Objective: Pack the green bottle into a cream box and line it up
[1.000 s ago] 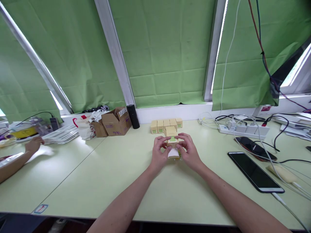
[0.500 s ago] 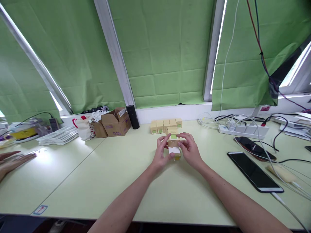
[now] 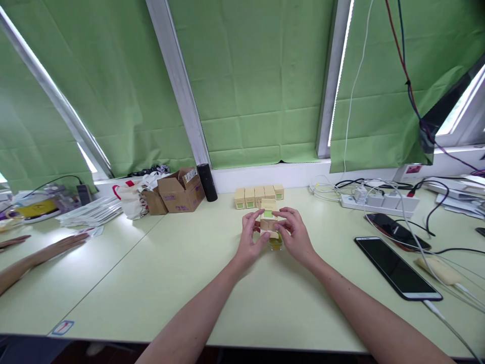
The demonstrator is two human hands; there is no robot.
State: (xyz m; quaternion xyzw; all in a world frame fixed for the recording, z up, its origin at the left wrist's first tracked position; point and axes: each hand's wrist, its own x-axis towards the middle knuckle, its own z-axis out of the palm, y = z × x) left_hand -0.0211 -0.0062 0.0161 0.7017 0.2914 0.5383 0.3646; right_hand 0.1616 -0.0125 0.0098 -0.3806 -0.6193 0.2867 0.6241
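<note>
My left hand (image 3: 250, 238) and my right hand (image 3: 295, 233) grip a small kraft cardboard box (image 3: 269, 222) from its two sides, over the middle of the table. A green label shows on the box's upper face, and a brown opening faces me with a pale flap below it. Just under and behind the box stands a small clear jar with something yellow in it (image 3: 276, 243), partly hidden. Behind my hands, several similar kraft boxes (image 3: 254, 196) with green labels stand in a row.
On the left, a co-worker's hands (image 3: 62, 246) rest on the table near stacked clear packets (image 3: 93, 210). An opened carton (image 3: 182, 191) and a black cylinder (image 3: 206, 183) stand at the back. To the right lie a large phone (image 3: 397, 268), a power strip (image 3: 379, 203) and tangled cables.
The white flap at the front of the box has folded in or down, showing more of the brown opening and the jar. The co-worker's hand has reached further right.
</note>
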